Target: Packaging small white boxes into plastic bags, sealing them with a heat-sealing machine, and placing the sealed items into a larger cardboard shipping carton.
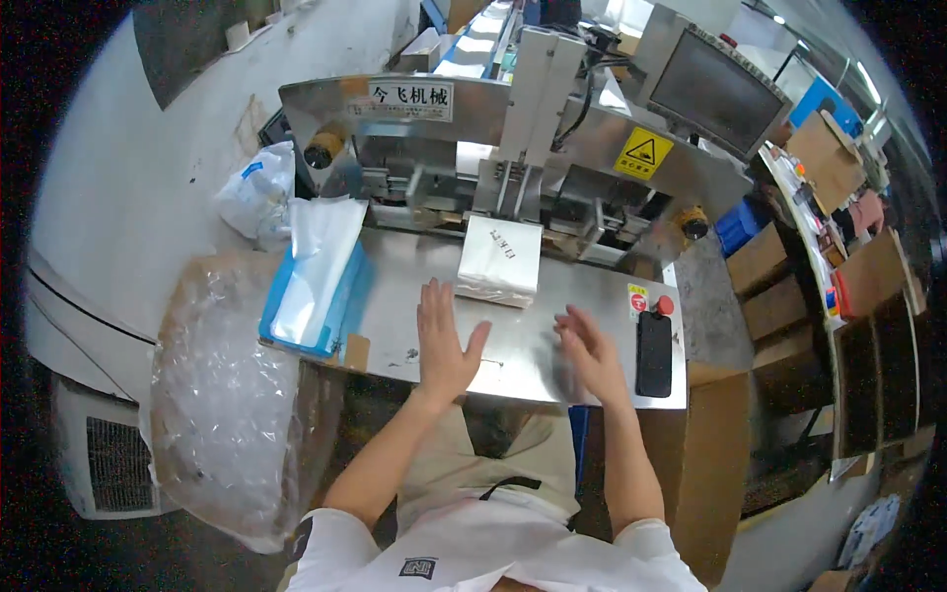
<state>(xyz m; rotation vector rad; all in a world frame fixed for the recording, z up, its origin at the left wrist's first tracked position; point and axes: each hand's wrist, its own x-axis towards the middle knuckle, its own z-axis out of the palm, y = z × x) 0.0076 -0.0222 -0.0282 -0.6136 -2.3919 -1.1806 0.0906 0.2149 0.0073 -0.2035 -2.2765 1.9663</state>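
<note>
A white box (501,255), with some dark print on its top, sits on the steel worktable (395,306) at the front of a metal machine (523,128). My left hand (446,345) is just left of and nearer to me than the box, its fingers stretched out and the thumb apart. To the box's right, my right hand (594,360) hovers over the table with fingers loosely spread and slightly bent. Both hands hold nothing, and neither seems to touch the box.
Left on the table, a blue box (350,301) carries clear plastic sheets (318,261). A black phone (653,353) lies at the right edge below a red stop button (664,306). A big clear plastic bag (222,395) bulges at the lower left; cardboard boxes (774,301) stand right.
</note>
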